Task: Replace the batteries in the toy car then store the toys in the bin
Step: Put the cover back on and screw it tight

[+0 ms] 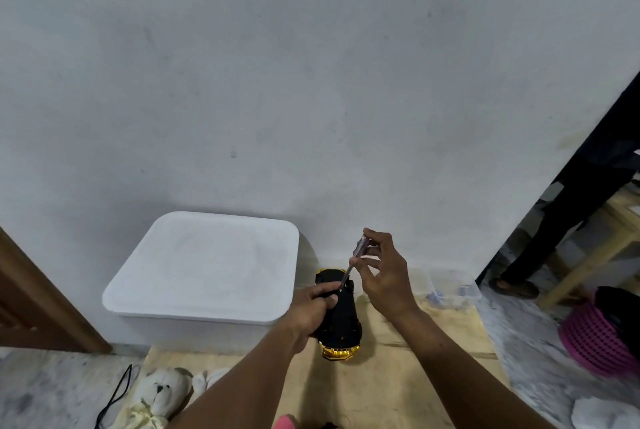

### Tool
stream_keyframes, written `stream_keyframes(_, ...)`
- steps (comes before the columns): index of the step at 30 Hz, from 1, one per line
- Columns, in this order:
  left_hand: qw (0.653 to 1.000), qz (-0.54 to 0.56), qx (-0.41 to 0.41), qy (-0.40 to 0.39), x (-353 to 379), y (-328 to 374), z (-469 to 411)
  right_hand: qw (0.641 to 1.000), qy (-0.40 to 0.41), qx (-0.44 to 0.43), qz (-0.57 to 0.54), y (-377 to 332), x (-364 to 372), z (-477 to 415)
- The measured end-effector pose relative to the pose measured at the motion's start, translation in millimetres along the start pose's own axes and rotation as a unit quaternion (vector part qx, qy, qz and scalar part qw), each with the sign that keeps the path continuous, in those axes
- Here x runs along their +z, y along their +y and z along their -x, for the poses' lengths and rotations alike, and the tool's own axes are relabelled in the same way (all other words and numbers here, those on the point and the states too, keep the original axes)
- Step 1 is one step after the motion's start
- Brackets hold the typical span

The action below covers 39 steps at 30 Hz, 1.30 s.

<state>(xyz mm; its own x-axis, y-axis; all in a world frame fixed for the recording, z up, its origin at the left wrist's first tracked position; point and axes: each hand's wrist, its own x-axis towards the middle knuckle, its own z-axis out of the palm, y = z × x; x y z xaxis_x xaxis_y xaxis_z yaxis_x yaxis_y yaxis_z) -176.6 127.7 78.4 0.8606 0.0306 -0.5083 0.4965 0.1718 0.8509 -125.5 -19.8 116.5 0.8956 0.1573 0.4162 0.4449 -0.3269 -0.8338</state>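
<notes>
Screwdriver (348, 270) pinched by right hand (384, 276) fingers; toy car (346, 323) clamped in left hand (314, 305) fingers.

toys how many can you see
2: the gold-black toy car, gripped by the left hand beside the lidded bin; the plush bear on the floor, lower left. More may be hidden in the bin.

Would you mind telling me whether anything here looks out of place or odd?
Nothing looks damaged or spilled. The toy car is belly-up in the left hand, with the right hand holding a screwdriver to it, fitting battery work. Only the plush bear sprawls on the floor, outside the lidded bin.
</notes>
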Motion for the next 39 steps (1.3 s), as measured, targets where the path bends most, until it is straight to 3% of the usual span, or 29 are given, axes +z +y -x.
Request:
stream_keyframes(12, 1.0, 0.016, 0.001, -0.001, 6, 18, 0, 0.998, 0.055, 0.012, -0.036, -7, -6, -10)
stream_keyframes(39, 1.0, 0.005, 0.003, -0.009, 5, 14, -4, 0.998, 0.051, 0.003, -0.024, -14, -2, -8)
